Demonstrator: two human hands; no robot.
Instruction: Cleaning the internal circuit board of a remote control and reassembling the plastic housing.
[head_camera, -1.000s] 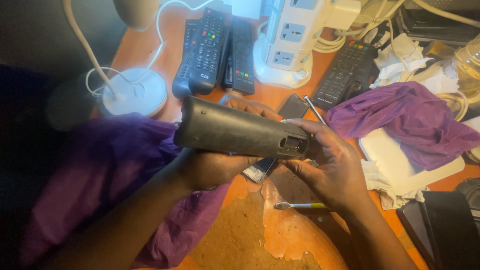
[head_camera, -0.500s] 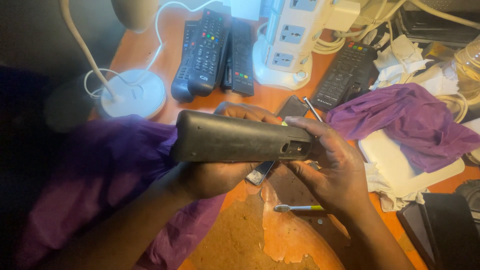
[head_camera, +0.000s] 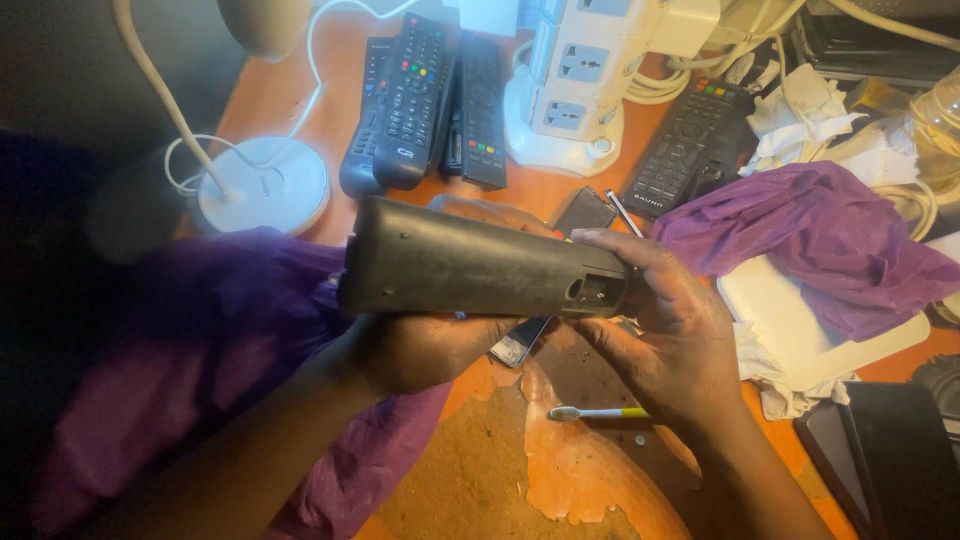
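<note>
Held level above the orange tabletop (head_camera: 300, 90), at mid-frame: a long black remote-control shell (head_camera: 480, 268), back side up, gripped at both ends. From the left, cradled from beneath by the left hand (head_camera: 420, 350), palm under the body and fingers curled up around the far edge, closed firmly on the casing. At the right end, pinched by the right hand (head_camera: 670, 340), fingers laid over the top and thumb pressed against the end near a small rectangular opening and a round hole. Probably light and rigid, being hollow moulded plastic; likely stiff along its length but liable to flex or crack at the thin edges around that opening. Matte, faintly dusty surface, so not very slippery; best gripped along the long sides near the middle, away from the cut-out end. Dark grey-black, gently rounded along the back, marked with a few small screw dimples, wider at the left end. Around it, left to right: a white lamp base (head_camera: 265, 187) with coiled cord, purple cloth (head_camera: 190, 350) under the left forearm, several black remotes (head_camera: 425, 100) lying side by side, a white power-strip tower (head_camera: 580, 90), a small white-and-yellow toothbrush (head_camera: 598, 413) on the peeling surface, another purple cloth (head_camera: 810, 240) on white foam.
</note>
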